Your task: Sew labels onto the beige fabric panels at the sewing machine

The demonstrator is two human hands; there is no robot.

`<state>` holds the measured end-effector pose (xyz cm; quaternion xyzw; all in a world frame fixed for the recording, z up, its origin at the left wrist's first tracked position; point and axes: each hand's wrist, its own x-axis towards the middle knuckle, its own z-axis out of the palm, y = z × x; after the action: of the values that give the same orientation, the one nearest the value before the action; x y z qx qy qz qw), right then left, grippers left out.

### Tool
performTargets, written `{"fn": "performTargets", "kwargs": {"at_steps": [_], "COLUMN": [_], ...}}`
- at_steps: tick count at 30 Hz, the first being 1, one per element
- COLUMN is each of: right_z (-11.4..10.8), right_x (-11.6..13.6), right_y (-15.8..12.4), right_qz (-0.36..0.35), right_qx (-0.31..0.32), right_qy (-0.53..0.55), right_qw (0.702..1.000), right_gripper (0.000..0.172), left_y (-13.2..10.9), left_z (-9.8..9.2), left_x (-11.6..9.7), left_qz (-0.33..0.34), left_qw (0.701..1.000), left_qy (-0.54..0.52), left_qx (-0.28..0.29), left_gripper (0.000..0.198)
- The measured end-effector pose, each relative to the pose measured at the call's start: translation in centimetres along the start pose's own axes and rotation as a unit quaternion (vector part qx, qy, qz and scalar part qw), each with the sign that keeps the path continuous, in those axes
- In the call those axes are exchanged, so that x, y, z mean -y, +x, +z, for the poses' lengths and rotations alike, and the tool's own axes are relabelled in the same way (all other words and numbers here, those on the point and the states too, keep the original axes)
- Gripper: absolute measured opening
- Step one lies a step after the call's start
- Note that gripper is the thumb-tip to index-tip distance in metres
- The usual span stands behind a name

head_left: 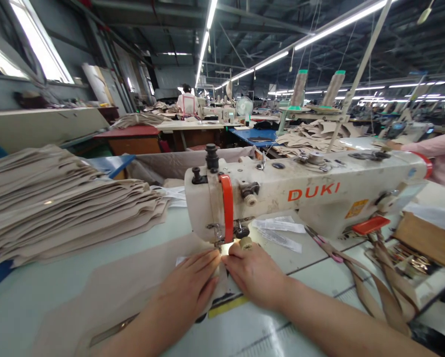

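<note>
Beige-grey cloth, cut as a single panel (133, 267), lies flat on the pale table, its larger part stretching towards nine and ten o'clock of the left hand (192, 282). It looks light and limp, likely to crease or skew if pushed from one point and unlikely to break; I judge it best steadied with flat fingers near the edge, close to the sewing machine's (274, 183) foot, which sits at about one o'clock from the left hand and ten from the right hand (257, 272).

The left hand rests on the panel, fingers long and together, their tips near the foot. The right hand is bent, thumb and fingers bunched just beside it; whether they pinch the cloth or merely press it, I can't tell, as the fingertips are partly hidden.

White strips (280, 227) lie at one o'clock from the right hand; a stack of similar panels (69, 203) sits at ten from the left.
</note>
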<state>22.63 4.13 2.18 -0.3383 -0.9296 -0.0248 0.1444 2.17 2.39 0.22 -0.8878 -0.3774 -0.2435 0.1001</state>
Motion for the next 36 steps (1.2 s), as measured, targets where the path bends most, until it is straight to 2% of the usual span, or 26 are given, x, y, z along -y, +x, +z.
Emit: {"fn": "performTargets", "kwargs": {"at_steps": [11, 15, 24, 27, 31, 33, 36], "right_z": [0.2, 0.2, 0.6, 0.8, 1.1, 1.2, 1.0], "right_x": [0.0, 0.0, -0.1, -0.1, 0.1, 0.2, 0.3], "right_y": [-0.3, -0.2, -0.5, -0.9, -1.5, -1.6, -1.9], "right_qz": [-0.01, -0.005, -0.013, -0.046, -0.075, -0.088, -0.108], "right_qx": [-0.005, 0.001, -0.032, -0.076, -0.147, -0.155, -0.163], "right_qy": [0.0, 0.001, 0.001, 0.033, 0.085, 0.101, 0.113], "right_qw": [1.0, 1.0, 0.999, 0.996, 0.983, 0.979, 0.974], "right_gripper": [0.01, 0.01, 0.012, 0.014, 0.02, 0.022, 0.021], "left_y": [-0.2, 0.0, 0.6, -0.9, -4.1, -5.2, -7.1], "left_z": [-0.1, 0.0, -0.3, -1.4, -4.2, -5.9, -8.2], "left_x": [0.0, 0.5, 1.0, 0.4, -1.3, -2.2, -2.8], "left_qz": [-0.021, -0.038, -0.096, -0.112, -0.087, -0.085, -0.14], "left_qw": [0.999, 0.998, 0.99, 0.985, 0.981, 0.984, 0.98], "left_qy": [-0.027, -0.016, -0.024, -0.022, -0.002, 0.04, 0.138], "left_qx": [0.018, 0.038, 0.104, 0.129, 0.175, 0.149, 0.039], "left_gripper": [0.032, 0.032, 0.035, 0.039, 0.045, 0.054, 0.067]}}
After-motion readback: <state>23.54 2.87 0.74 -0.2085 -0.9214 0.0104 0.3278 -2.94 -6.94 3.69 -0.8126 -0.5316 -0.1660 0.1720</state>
